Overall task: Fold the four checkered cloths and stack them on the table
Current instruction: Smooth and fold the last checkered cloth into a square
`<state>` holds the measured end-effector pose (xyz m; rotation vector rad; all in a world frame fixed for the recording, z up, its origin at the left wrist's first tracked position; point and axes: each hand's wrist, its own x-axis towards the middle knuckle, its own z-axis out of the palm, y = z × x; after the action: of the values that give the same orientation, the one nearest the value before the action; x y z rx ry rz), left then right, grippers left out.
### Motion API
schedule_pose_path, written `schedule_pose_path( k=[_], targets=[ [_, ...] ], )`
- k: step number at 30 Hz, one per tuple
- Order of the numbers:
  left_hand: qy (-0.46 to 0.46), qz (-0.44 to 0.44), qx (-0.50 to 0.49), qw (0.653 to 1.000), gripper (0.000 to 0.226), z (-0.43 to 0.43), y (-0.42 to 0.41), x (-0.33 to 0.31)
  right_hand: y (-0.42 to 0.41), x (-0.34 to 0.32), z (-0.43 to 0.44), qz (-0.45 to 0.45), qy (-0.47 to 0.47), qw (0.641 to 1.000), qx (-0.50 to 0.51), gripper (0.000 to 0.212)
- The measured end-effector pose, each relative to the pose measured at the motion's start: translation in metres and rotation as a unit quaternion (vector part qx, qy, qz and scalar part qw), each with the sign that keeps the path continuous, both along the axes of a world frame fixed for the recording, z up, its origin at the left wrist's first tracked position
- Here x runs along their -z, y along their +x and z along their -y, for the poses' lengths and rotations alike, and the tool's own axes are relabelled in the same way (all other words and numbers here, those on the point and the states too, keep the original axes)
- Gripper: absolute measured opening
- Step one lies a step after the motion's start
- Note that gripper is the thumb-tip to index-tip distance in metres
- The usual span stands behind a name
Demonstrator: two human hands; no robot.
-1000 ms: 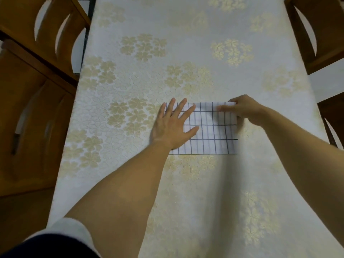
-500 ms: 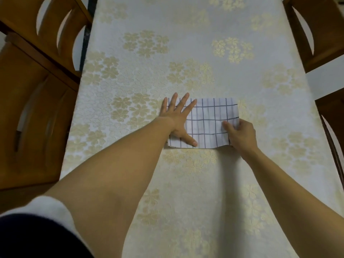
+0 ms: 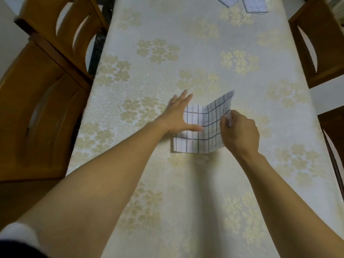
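Table (image 3: 186, 183), cream covering with gold flowers; wooden chairs (image 3: 46, 90) on either side. My left hand (image 3: 177, 116): flat, fingers spread, pressing down the left part of the checkered cloth (image 3: 197, 140). My right hand (image 3: 240, 131): pinching the cloth's right edge, which is raised off the table. More checkered cloths (image 3: 255, 4): far beyond both hands.

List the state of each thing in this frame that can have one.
checkered cloth: partly folded, left half flat on the table, right half lifted and bent upward.
left hand: fingers straight, pressing the cloth's left half down.
right hand: pinching the cloth's raised right edge.
far checkered cloths: lying at the table's far end, cut off by the frame; fold state unclear.
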<state>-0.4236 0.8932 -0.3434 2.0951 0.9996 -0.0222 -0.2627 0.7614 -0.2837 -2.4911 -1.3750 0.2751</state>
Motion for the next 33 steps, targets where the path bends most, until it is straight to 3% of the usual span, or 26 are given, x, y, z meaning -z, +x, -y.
schedule_pose_path(
  k=[2, 4, 9, 17, 21, 23, 27, 33],
  targets=[
    [0.056, 0.030, -0.047, 0.997, 0.102, -0.001, -0.029, 0.003, -0.014, -0.006, -0.007, 0.032, -0.004, 0.999, -0.021, 0.026],
    [0.120, -0.003, -0.046, 0.992, 0.084, 0.006, -0.061, 0.018, -0.033, -0.006, -0.015, 0.037, -0.012, 0.999, -0.036, 0.038],
    [0.264, -0.078, -0.040, 0.961, 0.067, 0.027, -0.083, 0.046, -0.082, 0.019, -0.032, 0.030, -0.066, 0.993, -0.087, 0.032],
    [0.301, -0.077, -0.019, 0.950, 0.058, 0.026, -0.081, 0.045, -0.106, 0.052, -0.042, 0.029, -0.136, 0.986, -0.087, 0.054],
    [0.300, -0.088, -0.009, 0.950, 0.049, 0.022, -0.083, 0.044, -0.108, 0.058, -0.043, -0.029, -0.148, 0.982, -0.115, 0.058],
    [0.305, -0.099, -0.007, 0.947, 0.049, 0.022, -0.082, 0.046, -0.103, 0.056, -0.038, -0.080, -0.101, 0.984, -0.124, 0.052],
    [0.302, -0.104, -0.006, 0.948, 0.049, 0.022, -0.081, 0.045, -0.071, 0.060, -0.039, -0.093, 0.112, 0.984, -0.107, 0.035],
    [0.258, -0.100, -0.010, 0.961, 0.057, 0.020, -0.082, 0.042, -0.014, 0.107, -0.046, -0.014, 0.077, 0.956, -0.283, 0.036]
  ],
)
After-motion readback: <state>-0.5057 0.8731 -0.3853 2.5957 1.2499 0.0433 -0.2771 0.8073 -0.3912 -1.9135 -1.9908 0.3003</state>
